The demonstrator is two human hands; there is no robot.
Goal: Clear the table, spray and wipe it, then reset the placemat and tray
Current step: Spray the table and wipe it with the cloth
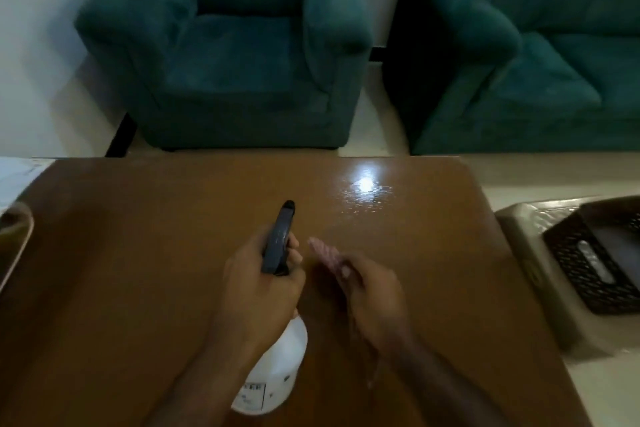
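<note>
- gripping one white spray bottle (277, 367) by its neck, the left hand (259, 282) has its fingers wrapped tight around the dark trigger head (280, 239), nozzle pointing toward the far edge of the table.
- one brown table (138, 253) fills the lower view; the bottle is held above its middle, tilted, with the white body toward the near edge.
- just right of the bottle, the right hand (372, 291) is curled closed around one small pinkish cloth (325, 251); the cloth's end sticks out past the fingers toward the far side of the table. the hand is blurred, so the exact grip is hard to read.
- one wet, glossy patch (365, 189) shines on the tabletop, beyond the bottle and to its right, near the far edge.
- off the table's right edge sits one grey-beige stool or box (530, 260) with one dark perforated tray (602, 253) on top of it.
- at the table's left edge, one rounded object with a pale rim (17, 239) shows only in part; what it is cannot be told.
- beyond the table's far edge stand two teal seats: one armchair (239, 55) straight ahead and one sofa (554, 62) to its right, apart from each other.
</note>
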